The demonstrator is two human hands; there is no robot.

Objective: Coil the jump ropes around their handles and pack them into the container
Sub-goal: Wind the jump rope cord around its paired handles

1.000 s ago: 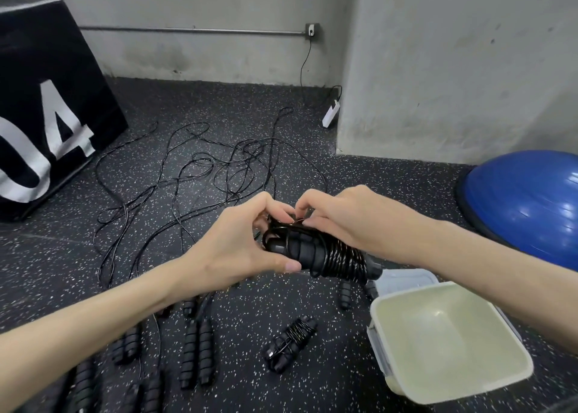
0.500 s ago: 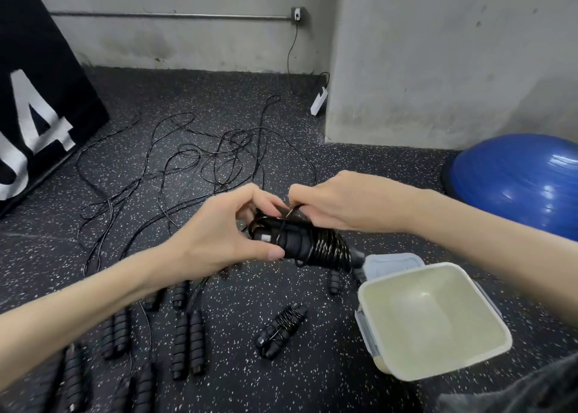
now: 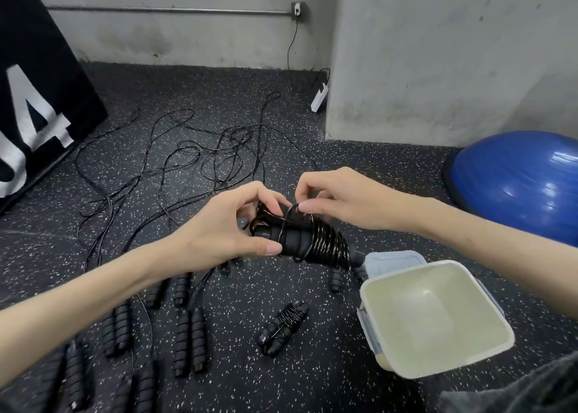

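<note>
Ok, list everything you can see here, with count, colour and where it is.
Held jump rope: one, black, coiled round its handles, between both hands.
Coiled jump rope: one, black, on floor left of container.
Loose jump ropes: several, black, handles lower left, cords tangled toward the wall.
Container: one, pale, open, nothing inside, lower right.
Lid: one, clear, behind container.
Balance dome: one, blue, right.
Box: one, black, white numeral, left.
Left hand: grips the handles' end.
Right hand: fingers pinch the cord.
</note>
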